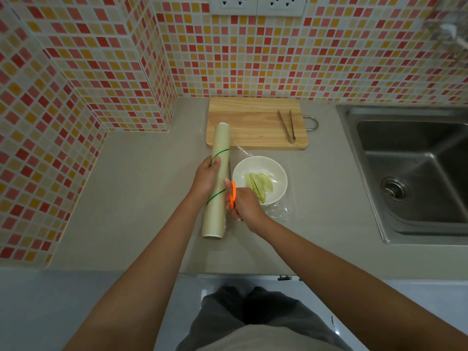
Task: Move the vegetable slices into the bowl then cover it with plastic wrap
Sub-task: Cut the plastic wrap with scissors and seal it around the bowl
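**Wrap sheet over bowl, scissors at the roll**

Left hand [206, 177]: fingers curled round the plastic wrap roll [217, 181], thumb on top, gripping it mid-length. Roll lies on the countertop [141, 198], long axis running away from the person, far end overlapping the cutting board [255, 122].

Right hand [247, 205]: fingers through the orange scissors [232, 195] handle, holding them just right of the roll, touching distance from the left-hand fingertips. Blade state: cannot tell, mostly hidden.

Bowl [260, 182], white, sits just right of the right-hand knuckles. Vegetable slices [258, 184], pale green, are inside it. A clear wrap sheet [268, 173] is stretched from the roll across the bowl top; loose film bunches on the counter by the right wrist.

Labels: no readable writing. Roll only shows two thin green lines.

Surface/room: grey stone-look counter, mosaic wall tiles [101, 59] in red, orange, cream. Metal tongs [287, 125] on the wooden board beyond the fingers. Steel sink [415, 173] far right. Wall sockets [258, 5] at top.
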